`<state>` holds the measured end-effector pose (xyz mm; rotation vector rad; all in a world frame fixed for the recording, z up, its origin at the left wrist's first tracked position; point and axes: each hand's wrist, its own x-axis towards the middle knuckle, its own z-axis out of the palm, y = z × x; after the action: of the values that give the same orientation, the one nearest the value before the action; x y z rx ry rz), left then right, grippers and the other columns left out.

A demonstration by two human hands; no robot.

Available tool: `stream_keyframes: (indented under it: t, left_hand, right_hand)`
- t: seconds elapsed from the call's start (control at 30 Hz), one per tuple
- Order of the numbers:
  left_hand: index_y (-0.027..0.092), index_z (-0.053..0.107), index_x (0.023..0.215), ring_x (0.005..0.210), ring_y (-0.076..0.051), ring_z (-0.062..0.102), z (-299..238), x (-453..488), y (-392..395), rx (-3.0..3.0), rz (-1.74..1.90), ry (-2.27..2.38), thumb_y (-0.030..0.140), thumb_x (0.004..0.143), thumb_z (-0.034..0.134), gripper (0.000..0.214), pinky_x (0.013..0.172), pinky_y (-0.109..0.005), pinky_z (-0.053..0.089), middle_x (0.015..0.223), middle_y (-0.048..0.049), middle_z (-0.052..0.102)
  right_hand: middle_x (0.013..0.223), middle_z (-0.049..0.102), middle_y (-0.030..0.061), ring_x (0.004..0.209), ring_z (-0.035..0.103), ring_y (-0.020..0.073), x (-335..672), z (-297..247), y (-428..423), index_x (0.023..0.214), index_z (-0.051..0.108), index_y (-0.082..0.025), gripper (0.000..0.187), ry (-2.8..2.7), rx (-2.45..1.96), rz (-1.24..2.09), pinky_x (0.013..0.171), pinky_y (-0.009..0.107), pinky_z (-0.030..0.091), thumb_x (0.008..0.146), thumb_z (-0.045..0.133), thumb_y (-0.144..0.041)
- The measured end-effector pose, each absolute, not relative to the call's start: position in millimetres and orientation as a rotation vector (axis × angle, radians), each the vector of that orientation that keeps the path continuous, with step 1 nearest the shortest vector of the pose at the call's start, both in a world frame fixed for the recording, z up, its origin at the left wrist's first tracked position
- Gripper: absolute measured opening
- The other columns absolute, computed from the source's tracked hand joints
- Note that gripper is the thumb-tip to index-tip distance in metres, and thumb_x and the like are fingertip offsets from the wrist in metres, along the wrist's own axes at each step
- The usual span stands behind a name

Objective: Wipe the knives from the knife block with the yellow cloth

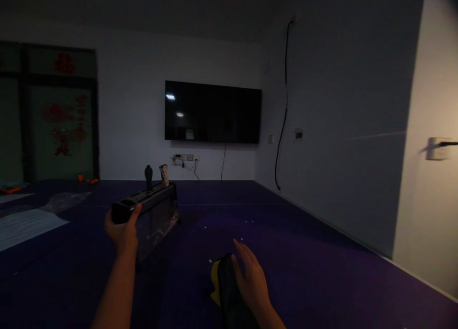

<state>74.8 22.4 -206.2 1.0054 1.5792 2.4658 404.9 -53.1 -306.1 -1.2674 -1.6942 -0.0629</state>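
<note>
My left hand (pixel 123 226) is closed around the near end of a long, dark box (pixel 157 219) with a black slotted top, much like a knife block. Two handles stick up from that top: a black one (pixel 149 179) and a pale, speckled one (pixel 164 175). Clear plastic film shows at the box's lower side. Low in the middle, my right hand (pixel 250 276) has its fingers stretched out. It rests against a dark, soft-looking thing with a yellow edge (pixel 215 281), whose kind I cannot make out in the dim light.
Purple sheeting (pixel 304 262) covers the broad surface, with small white scraps on it. At left lie a printed paper sheet (pixel 28 226), clear plastic film (pixel 67 201) and small orange things (pixel 80 177). A television (pixel 213 112) hangs on the far wall; a black cable (pixel 285 105) hangs at right.
</note>
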Motion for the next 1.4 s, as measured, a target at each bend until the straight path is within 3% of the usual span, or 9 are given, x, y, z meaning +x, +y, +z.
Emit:
stream_keyframes:
  t: [0.1, 0.27, 0.43, 0.57, 0.7, 0.9, 1.0, 1.17, 1.4]
  left_hand:
    - [0.015, 0.046, 0.115, 0.107, -0.026, 0.053, -181, 86, 8, 0.756, 2.516, 1.257, 0.041, 0.056, 0.069, 0.069, 0.092, -0.039, 0.045, 0.117, -0.0108, 0.054]
    - [0.018, 0.057, 0.105, 0.093, -0.022, 0.059, -156, 110, -13, 0.833, 2.365, 0.918, 0.04, 0.05, 0.072, 0.062, 0.082, -0.033, 0.049, 0.102, -0.004, 0.062]
    - [0.017, 0.063, 0.096, 0.083, -0.02, 0.062, -149, 142, -24, 0.936, 2.125, 0.584, 0.04, 0.038, 0.079, 0.065, 0.079, -0.029, 0.047, 0.081, 0.0003, 0.066]
    - [0.017, 0.061, 0.104, 0.096, -0.026, 0.059, -154, 168, -24, 1.071, 1.965, 0.492, 0.042, 0.035, 0.081, 0.076, 0.084, -0.032, 0.045, 0.092, -0.0039, 0.067]
    - [0.017, 0.052, 0.118, 0.112, -0.028, 0.05, -163, 187, -17, 1.25, 1.864, 0.483, 0.05, 0.046, 0.076, 0.083, 0.095, -0.036, 0.038, 0.116, -0.0095, 0.059]
    - [0.021, 0.039, 0.13, 0.13, -0.023, 0.028, -162, 185, -13, 1.538, 1.954, 0.81, 0.042, 0.052, 0.077, 0.089, 0.107, -0.036, 0.02, 0.137, -0.0106, 0.039]
    - [0.019, 0.039, 0.129, 0.126, -0.022, 0.036, -153, 172, -19, 1.404, 2.015, 0.81, 0.045, 0.06, 0.071, 0.08, 0.105, -0.036, 0.025, 0.132, -0.0127, 0.046]
    - [0.015, 0.057, 0.11, 0.109, -0.021, 0.053, -139, 151, -33, 1.157, 2.117, 0.926, 0.042, 0.063, 0.068, 0.055, 0.097, -0.036, 0.035, 0.111, -0.0121, 0.062]
    - [0.014, 0.067, 0.079, 0.091, -0.022, 0.062, -136, 139, -37, 1.079, 2.139, 1.028, 0.042, 0.058, 0.069, 0.036, 0.085, -0.036, 0.044, 0.092, -0.0115, 0.068]
  right_hand:
    - [0.132, 0.045, 0.0086, 0.121, 0.041, 0.0218, 404, -296, -56, 0.132, 0.037, -0.023, 0.045, -1.676, -1.165, -0.101, 0.099, 0.04, 0.036, 0.088, 0.038, -0.035]
    - [0.142, 0.03, 0.0076, 0.129, 0.028, 0.0228, 392, -249, -49, 0.137, 0.026, -0.025, 0.054, -1.611, -1.004, -0.026, 0.103, 0.045, 0.028, 0.087, 0.04, -0.039]
    - [0.146, 0.02, 0.0067, 0.133, 0.018, 0.0243, 390, -186, -27, 0.14, 0.013, -0.027, 0.083, -1.55, -0.736, 0.251, 0.106, 0.046, 0.018, 0.074, 0.058, -0.051]
    - [0.137, 0.04, 0.0072, 0.12, 0.042, 0.0281, 401, -167, -19, 0.14, 0.016, -0.028, 0.098, -1.548, -0.552, 0.512, 0.098, 0.044, 0.034, 0.061, 0.07, -0.051]
    - [0.125, 0.052, 0.0076, 0.1, 0.058, 0.0271, 413, -175, -23, 0.138, 0.024, -0.027, 0.097, -1.398, -0.472, 0.574, 0.086, 0.041, 0.045, 0.057, 0.073, -0.046]
    - [0.127, 0.048, 0.008, 0.103, 0.054, 0.0252, 439, -183, -19, 0.135, 0.031, -0.025, 0.091, -1.168, -0.659, 0.272, 0.085, 0.037, 0.044, 0.056, 0.073, -0.041]
    - [0.122, 0.049, 0.0079, 0.103, 0.051, 0.0248, 462, -189, -11, 0.134, 0.032, -0.024, 0.088, -1.038, -0.827, -0.026, 0.086, 0.039, 0.041, 0.058, 0.071, -0.043]
    - [0.116, 0.048, 0.011, 0.107, 0.046, 0.0279, 500, -210, 2, 0.132, 0.037, -0.018, 0.085, -0.965, -0.981, -0.494, 0.091, 0.043, 0.036, 0.059, 0.069, -0.05]
    - [0.109, 0.051, 0.0146, 0.103, 0.047, 0.0317, 526, -243, 13, 0.129, 0.042, -0.013, 0.088, -0.788, -1.145, -0.695, 0.088, 0.046, 0.038, 0.059, 0.064, -0.06]
